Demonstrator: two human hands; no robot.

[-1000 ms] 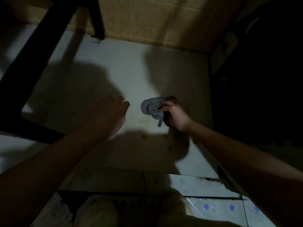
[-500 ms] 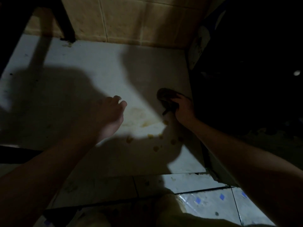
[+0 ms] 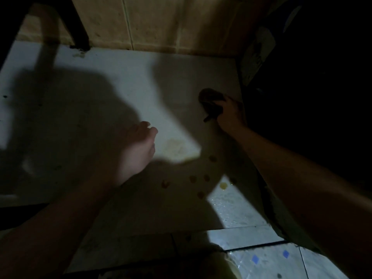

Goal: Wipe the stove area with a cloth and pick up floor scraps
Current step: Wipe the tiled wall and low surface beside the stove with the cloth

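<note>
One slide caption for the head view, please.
Right hand grips a cloth over the stained white surface; left hand hovers open.

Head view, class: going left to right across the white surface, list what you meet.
Black leg → left hand → yellowish stain → dark cloth, gripped by the right hand.

Right hand: grips a bunched cloth near the right edge of the pale surface, in deep shadow.
Left hand: fingers relaxed, holding nothing, over the surface; contact unclear.
Stain: yellowish, in a lit patch just beside the left hand.
Scraps: small yellowish bits scattered nearer the camera than the stain.
Wall: tan tiles behind the surface.
Dark leg: at the far left corner.
Floor tiles: glossy, blue diamonds, bottom right.
</note>
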